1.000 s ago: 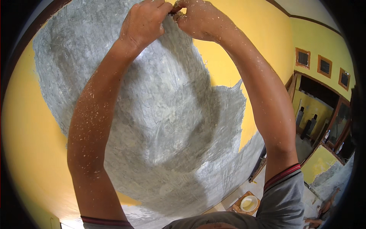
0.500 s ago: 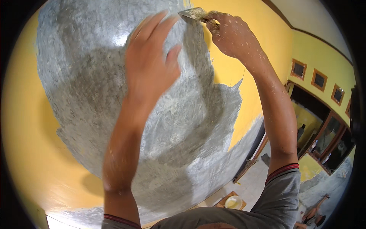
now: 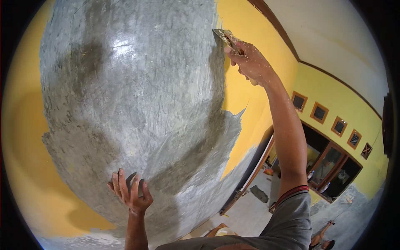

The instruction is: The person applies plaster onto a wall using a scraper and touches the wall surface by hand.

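The flat metal scraper with a pointed, residue-smeared blade [image 3: 225, 38] is high on the wall, its tip at or very near the boundary where bare grey plaster [image 3: 166, 104] meets bright yellow paint [image 3: 258, 31]. Whether the blade presses on the surface cannot be told. The right hand [image 3: 251, 61] is clamped around the scraper's handle, the forearm reaching up from a grey short sleeve with a red-striped cuff [image 3: 293, 204]. Pale flecks dot the hand and wrist.

The left hand [image 3: 136, 201] is low in front of the grey plaster, holding nothing, its fingers spread apart and pointing upward; contact with the wall cannot be told. The plaster forms a broad, ragged-edged area with yellow along both sides, a bright glare near its upper part and dark shadows across it.

To the right, a yellow-green wall [image 3: 329, 93] carries a slanting row of small square wood-framed openings [image 3: 319, 112] above a larger brown wooden frame with dark panes [image 3: 331, 164]. A white ceiling [image 3: 333, 37] edged with brown trim lies above. Near the bottom edge, a pale round container [image 3: 225, 231] is partly hidden behind the wearer's body. Another person [image 3: 318, 238] is at the lower right, one arm raised.
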